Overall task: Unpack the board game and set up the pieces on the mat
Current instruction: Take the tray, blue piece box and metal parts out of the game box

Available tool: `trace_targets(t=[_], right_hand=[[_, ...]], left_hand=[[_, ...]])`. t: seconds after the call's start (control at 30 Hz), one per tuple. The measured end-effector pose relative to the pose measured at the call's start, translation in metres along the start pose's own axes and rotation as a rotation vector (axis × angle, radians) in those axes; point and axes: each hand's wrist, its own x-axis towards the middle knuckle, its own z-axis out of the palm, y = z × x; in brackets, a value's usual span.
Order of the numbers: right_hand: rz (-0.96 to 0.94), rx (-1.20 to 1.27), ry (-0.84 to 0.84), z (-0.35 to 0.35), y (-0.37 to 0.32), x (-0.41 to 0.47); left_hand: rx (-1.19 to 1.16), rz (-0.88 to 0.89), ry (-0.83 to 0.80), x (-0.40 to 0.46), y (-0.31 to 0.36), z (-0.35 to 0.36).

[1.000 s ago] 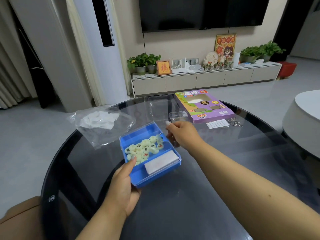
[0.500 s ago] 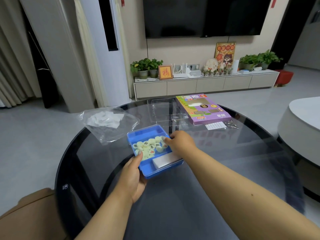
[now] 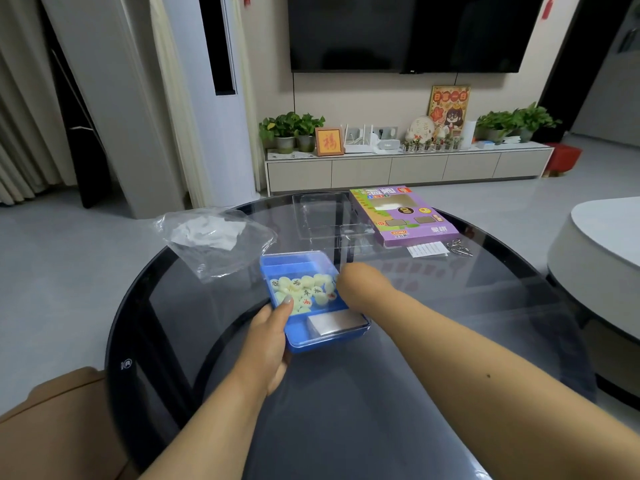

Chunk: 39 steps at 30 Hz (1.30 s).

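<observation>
A blue tray (image 3: 298, 337) lies on the dark glass table (image 3: 398, 393). Its far compartment holds several pale round game pieces (image 3: 304, 291) with red and black characters. Its near compartment holds a white folded sheet (image 3: 334, 323). My left hand (image 3: 268, 341) grips the tray's near left corner, thumb over the rim beside the pieces. My right hand (image 3: 360, 285) sits at the tray's right rim. Its fingers curl down against that edge and are hidden behind the knuckles.
A crumpled clear bag (image 3: 214, 237) with white paper inside lies at the back left. A clear plastic lid (image 3: 322, 216), the purple game box (image 3: 401, 216), a white slip (image 3: 427, 250) and keys (image 3: 459, 247) lie at the back. A white stool (image 3: 595, 244) stands right.
My right hand came back from the clear lid at the rear and settled on the tray's right rim. My left hand kept its grip on the tray.
</observation>
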Motion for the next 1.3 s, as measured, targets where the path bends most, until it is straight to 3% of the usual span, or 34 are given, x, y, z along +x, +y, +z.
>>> trace_targets(t=[0.17,0.37,0.6,0.67,0.87,1.0,1.1,1.17,1.3], right_hand=[[-0.047,-0.237,-0.082,-0.007,-0.003,-0.001],[-0.127,-0.298,-0.116,-0.013,-0.004,-0.013],[0.007,0.309,-0.016,-0.011,0.021,-0.012],[0.005,0.618,-0.030,-0.008,0.032,-0.009],[-0.030,0.819,0.070,0.005,0.043,-0.020],[0.058,0.882,0.095,0.013,0.048,-0.023],[0.113,0.942,0.071,0.019,0.048,-0.026],[0.137,0.978,0.074,0.022,0.048,-0.027],[0.141,0.950,0.070,0.026,0.047,-0.029]], left_hand=[[0.047,-0.001,0.000,0.000,-0.001,0.001],[0.078,0.001,0.005,0.001,-0.001,0.002],[0.029,-0.011,0.010,0.001,0.001,0.000],[0.016,-0.010,-0.005,0.001,0.002,-0.001],[0.063,0.019,0.009,0.001,0.000,0.001],[0.490,0.109,0.104,0.007,-0.005,-0.008],[0.842,0.233,-0.054,0.000,-0.002,-0.008],[1.098,0.214,-0.132,-0.004,-0.005,-0.005],[1.336,0.233,-0.061,-0.018,-0.007,-0.001]])
